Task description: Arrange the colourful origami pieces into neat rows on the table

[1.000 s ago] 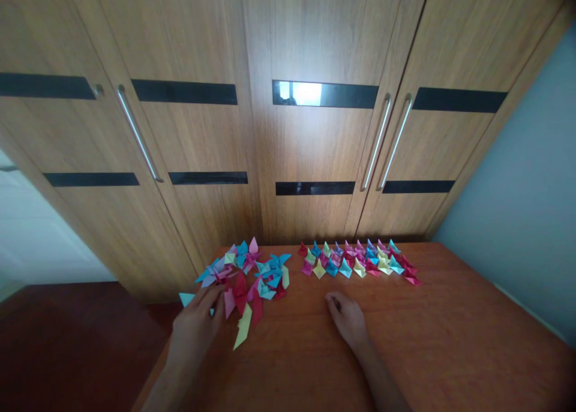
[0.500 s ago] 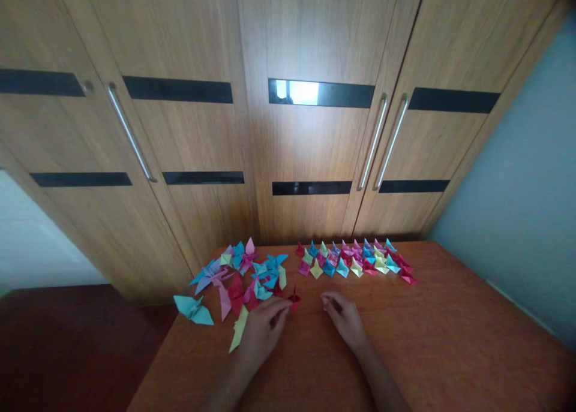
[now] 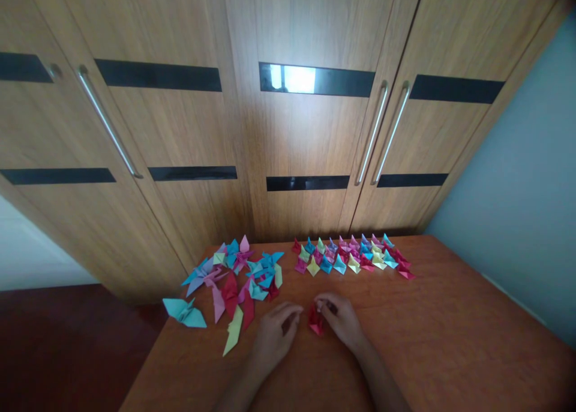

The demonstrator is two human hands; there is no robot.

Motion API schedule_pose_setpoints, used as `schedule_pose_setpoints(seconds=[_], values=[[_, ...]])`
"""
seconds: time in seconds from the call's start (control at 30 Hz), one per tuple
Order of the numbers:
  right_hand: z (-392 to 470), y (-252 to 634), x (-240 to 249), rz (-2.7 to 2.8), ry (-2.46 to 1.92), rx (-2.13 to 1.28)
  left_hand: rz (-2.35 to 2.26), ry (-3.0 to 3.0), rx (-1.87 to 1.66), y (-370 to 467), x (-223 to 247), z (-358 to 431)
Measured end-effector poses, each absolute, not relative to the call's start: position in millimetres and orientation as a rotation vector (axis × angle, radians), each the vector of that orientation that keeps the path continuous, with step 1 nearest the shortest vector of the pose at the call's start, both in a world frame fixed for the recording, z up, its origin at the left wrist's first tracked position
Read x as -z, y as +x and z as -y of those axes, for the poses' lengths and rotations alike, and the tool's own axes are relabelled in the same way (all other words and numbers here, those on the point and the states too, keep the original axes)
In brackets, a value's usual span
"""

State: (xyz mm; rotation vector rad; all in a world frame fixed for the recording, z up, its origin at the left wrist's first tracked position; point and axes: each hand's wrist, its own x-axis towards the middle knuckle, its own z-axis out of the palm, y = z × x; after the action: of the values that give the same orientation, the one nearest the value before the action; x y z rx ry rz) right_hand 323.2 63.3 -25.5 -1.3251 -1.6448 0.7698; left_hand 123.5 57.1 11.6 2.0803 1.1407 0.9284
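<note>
A small red origami crane (image 3: 315, 323) is pinched between the thumb and fingers of my right hand (image 3: 342, 321), low over the middle of the table. Just left of it, my left hand (image 3: 278, 335) holds nothing, and a gap shows between its thumb and bent forefinger. Beyond that hand lies a loose heap of paper cranes, with a red one (image 3: 230, 294), a blue one (image 3: 272, 261) and a yellow one (image 3: 233, 333) among them. A turquoise crane (image 3: 184, 313) rests apart at the heap's left.
Small folded cranes stand in close rows at the back right of the table (image 3: 405, 340), a yellow one (image 3: 313, 267) in the front row. Behind rises a wooden wardrobe (image 3: 310, 136) with metal handles. A pale blue wall (image 3: 517, 220) bounds the right side.
The red crane has passed from my left hand to my right and come nearer to me. My left hand has let go. The view has shifted slightly.
</note>
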Motion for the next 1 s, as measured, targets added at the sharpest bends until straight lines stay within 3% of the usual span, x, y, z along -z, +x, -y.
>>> schedule_pose_setpoints(seconds=[0.73, 1.0], values=[[-61, 320, 18, 1.812, -1.313, -0.706, -1.318, 2.212, -0.636, 138, -5, -39], [-59, 320, 21, 1.824, -1.369, -0.693, -1.3, 2.088, -0.847, 131, -1, -51]])
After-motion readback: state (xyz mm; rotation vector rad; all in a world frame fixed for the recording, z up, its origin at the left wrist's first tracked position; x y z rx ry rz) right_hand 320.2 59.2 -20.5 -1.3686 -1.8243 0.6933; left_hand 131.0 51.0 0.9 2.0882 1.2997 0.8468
